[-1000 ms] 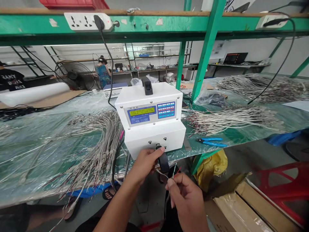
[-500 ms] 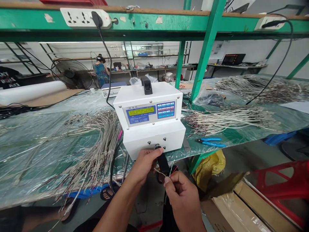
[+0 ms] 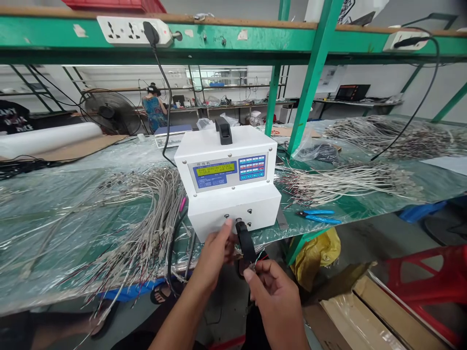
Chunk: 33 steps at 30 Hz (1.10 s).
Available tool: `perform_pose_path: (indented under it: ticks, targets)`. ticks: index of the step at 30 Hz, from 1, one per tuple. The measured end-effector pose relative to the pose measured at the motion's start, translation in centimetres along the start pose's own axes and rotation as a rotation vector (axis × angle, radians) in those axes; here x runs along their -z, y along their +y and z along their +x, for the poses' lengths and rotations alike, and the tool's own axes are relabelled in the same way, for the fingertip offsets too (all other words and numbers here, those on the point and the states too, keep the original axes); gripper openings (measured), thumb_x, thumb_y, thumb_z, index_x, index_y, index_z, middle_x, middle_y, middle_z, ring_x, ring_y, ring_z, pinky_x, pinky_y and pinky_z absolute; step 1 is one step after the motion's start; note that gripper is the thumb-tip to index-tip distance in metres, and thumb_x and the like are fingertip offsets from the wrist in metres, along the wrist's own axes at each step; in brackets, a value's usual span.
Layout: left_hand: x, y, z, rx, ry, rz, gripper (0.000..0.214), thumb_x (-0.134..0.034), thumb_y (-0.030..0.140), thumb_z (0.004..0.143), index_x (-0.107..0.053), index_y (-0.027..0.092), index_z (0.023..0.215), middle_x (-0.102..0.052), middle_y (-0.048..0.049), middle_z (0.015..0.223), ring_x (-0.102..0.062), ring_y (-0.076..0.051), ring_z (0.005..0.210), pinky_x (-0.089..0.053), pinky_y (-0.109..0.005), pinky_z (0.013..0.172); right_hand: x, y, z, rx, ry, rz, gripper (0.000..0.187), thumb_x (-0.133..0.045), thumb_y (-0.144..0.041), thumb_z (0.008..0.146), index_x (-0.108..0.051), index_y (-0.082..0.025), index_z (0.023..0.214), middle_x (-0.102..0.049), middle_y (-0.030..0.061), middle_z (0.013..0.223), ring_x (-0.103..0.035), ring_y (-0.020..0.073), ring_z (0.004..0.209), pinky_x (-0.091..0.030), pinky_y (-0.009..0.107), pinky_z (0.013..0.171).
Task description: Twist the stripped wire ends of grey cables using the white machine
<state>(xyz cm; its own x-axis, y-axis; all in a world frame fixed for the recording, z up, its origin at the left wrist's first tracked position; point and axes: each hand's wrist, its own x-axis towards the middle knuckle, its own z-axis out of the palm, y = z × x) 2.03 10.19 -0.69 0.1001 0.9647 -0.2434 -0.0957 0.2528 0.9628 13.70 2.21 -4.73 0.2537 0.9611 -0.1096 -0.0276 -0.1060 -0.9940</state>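
Observation:
A white machine (image 3: 233, 204) with a yellow-green display, a keypad and a black top handle stands on the bench. From its front juts a black chuck-like fitting (image 3: 245, 242), pointing down toward me. My left hand (image 3: 216, 253) is just left of this fitting, thumb raised and apart from the curled fingers; I see nothing held in it. Thin wires (image 3: 260, 254) show below the fitting, pinched between the thumb and forefinger of my right hand (image 3: 277, 301). Their ends by the fitting are hard to make out.
Grey cable bundles (image 3: 153, 214) lie left of the machine, white cables (image 3: 343, 182) to its right. Blue-handled cutters (image 3: 319, 216) rest near the bench edge. Below right are a cardboard box (image 3: 350, 316) and a red stool (image 3: 430, 277). A person (image 3: 155, 111) is at the far bench.
My left thumb has come off the black fitting, and that hand has shifted slightly left. My right hand keeps its pinch, a little lower and left. The view has shifted slightly.

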Motion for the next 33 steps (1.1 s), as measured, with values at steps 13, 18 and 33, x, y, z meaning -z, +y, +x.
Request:
perform_pose_path:
  ticks: [13,18,33]
  targets:
    - [1.3,-6.9,-6.8,0.031,0.265,-0.256,0.053,-0.069,0.062,0.075,-0.072,0.010,0.067,-0.025,0.0084,0.046,-0.028,-0.009,0.043,-0.037,-0.024,0.045,0.2,0.4,0.6,0.021,-0.029,0.003,0.031,-0.067,-0.045,0.081,-0.059,-0.017,0.071,-0.060,-0.0007,0.063,-0.065,0.0159,0.061,-0.053,0.022,0.058]
    - [1.1,-7.9,-7.3,0.075,0.279,-0.266,0.051,-0.073,0.062,0.070,-0.069,0.012,0.064,-0.025,0.0079,0.045,-0.027,-0.009,0.043,-0.036,-0.024,0.044,-0.1,1.2,0.3,0.078,0.003,0.013,0.033,-0.066,-0.046,0.085,-0.057,-0.018,0.071,-0.059,-0.0011,0.064,-0.069,0.0184,0.065,-0.055,0.024,0.062]
    - [0.4,-8.1,-7.8,0.050,0.230,-0.261,0.051,-0.068,0.062,0.076,-0.071,0.012,0.064,-0.027,0.0067,0.047,-0.030,-0.011,0.047,-0.037,-0.026,0.049,0.4,0.3,-1.7,0.142,0.016,-0.001,0.031,-0.063,-0.043,0.087,-0.055,-0.018,0.070,-0.055,-0.0032,0.065,-0.068,0.0147,0.061,-0.053,0.020,0.059]
